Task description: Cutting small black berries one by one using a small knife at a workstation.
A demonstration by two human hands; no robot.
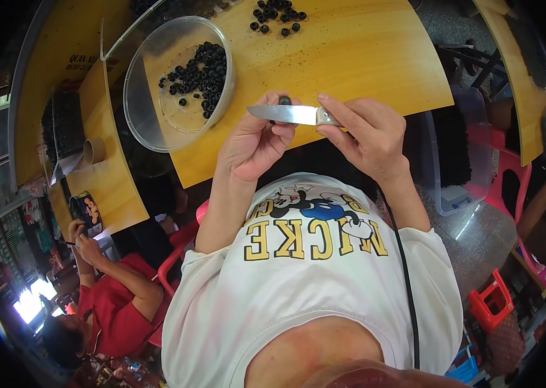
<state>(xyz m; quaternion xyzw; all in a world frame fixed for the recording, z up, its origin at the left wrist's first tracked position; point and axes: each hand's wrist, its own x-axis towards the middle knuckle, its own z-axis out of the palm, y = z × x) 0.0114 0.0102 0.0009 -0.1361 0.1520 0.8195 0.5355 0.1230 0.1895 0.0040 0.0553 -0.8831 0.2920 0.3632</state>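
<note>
The person's right hand (367,136) is closed around the pale handle of a small knife (289,114), the thumb and forefinger pinching it near the blade so the steel lies level, pointing toward nine o'clock. The left hand (257,139) has its fingers curled shut on a small black ring-shaped piece (284,100), pressed just behind the blade's edge; held this close to the chest, above the near edge of the yellow wooden table (363,58), the two hands probably brace each other for a fine trimming cut.

At ten o'clock from the hands a clear round plastic bowl (179,81) sits tilted on the table, with a heap of the same black pieces gathered at its far side. A loose cluster of black pieces (277,16) lies on the wood at twelve o'clock, apart from the bowl, which suggests a separate lot.

At eight o'clock a co-worker in a red shirt (115,304) sits by a second table, near a round dark tin (85,210) with orange shapes on its face. A clear plastic tub (457,161) stands at three o'clock, and a red stool (489,301) at four o'clock
</note>
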